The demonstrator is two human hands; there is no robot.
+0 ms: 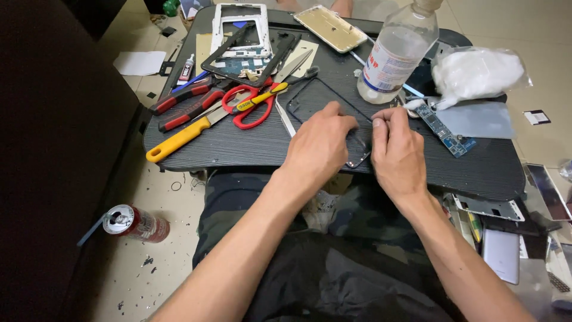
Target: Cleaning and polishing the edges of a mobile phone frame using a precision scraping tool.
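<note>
Thin black phone frame [310, 95] lies flat on counter [250, 146], already stripped. Left hand [319, 143] presses its near edge, fingers together; right hand [396, 149] pinches the corner. Work unfinished, apparently.

1. A clear plastic bottle [398, 50] with a white label banded in red and blue stands far right on the table.
2. A transparent plastic bag of white cotton wool [479, 73] lies right of the bottle.
3. A small glue tube with a red-and-white label [186, 68] lies far left.
4. A red-and-silver drink can [136, 223] lies on the floor, near left.
</note>
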